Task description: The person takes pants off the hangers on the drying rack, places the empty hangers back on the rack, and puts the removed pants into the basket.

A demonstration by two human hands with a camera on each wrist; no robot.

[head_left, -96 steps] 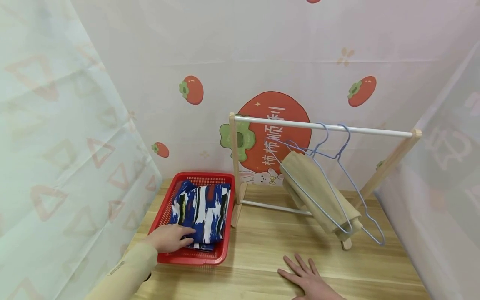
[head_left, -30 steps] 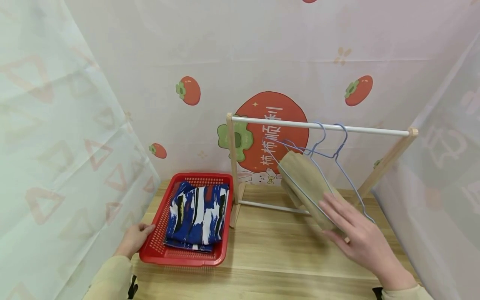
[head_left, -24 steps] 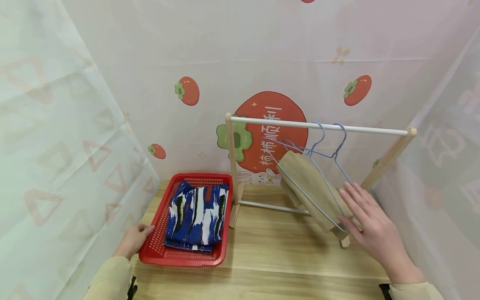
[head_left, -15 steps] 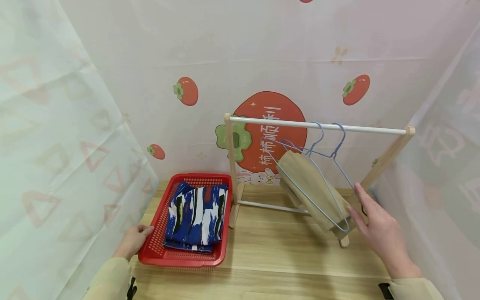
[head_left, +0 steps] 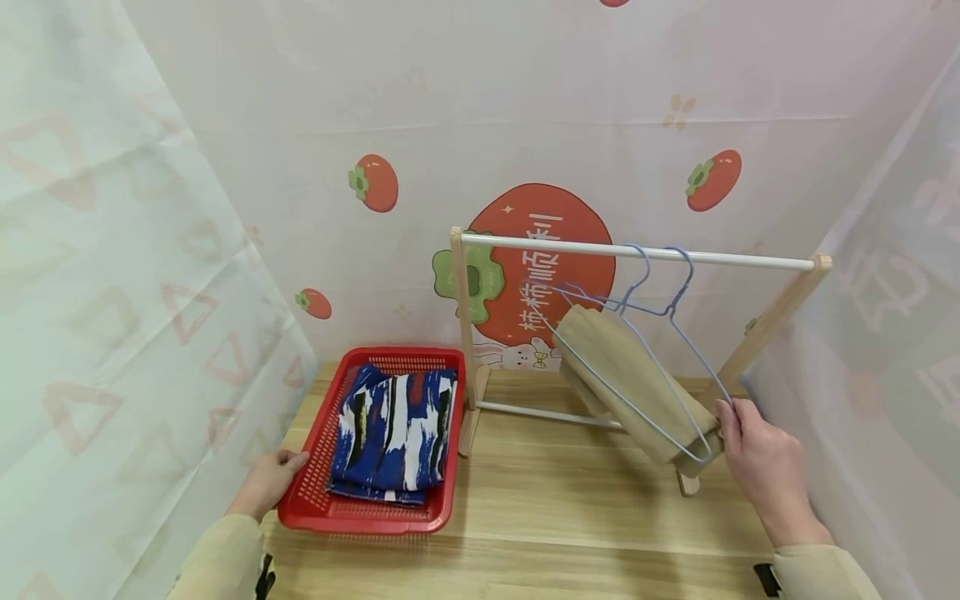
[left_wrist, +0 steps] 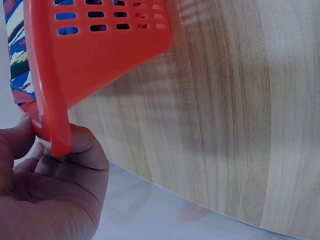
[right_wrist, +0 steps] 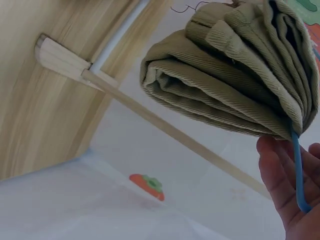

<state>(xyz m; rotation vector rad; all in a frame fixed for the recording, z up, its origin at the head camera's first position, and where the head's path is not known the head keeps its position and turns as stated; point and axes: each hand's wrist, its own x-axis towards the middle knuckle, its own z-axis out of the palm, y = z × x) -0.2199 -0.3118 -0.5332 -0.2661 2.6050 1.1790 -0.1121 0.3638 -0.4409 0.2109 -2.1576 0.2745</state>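
In the head view, my left hand [head_left: 266, 482] pinches the rim of a red plastic basket [left_wrist: 55, 80] at its left front corner. A folded blue, white and black patterned cloth [head_left: 393, 433] lies in the basket. My right hand [head_left: 767, 460] grips the lower right corner of the rear blue wire hanger [head_left: 697, 358]. Folded khaki trousers [right_wrist: 220, 75] hang tilted among the hanger wires. The front hanger [head_left: 637, 333] hooks over the same white rail. In the right wrist view, blue wire [right_wrist: 298, 175] runs from the trousers into my right hand.
A clothes rack with a white rail [head_left: 540, 244] and wooden legs [head_left: 772, 317] stands at the back right of the wooden table [head_left: 547, 517]. Its left leg is right beside the basket. Patterned sheets [head_left: 225, 333] enclose both sides and the back.
My left hand has left the patterned cloth for the basket's rim. My right hand has risen from the table to the trousers, then moved right and closed on the hanger's corner.
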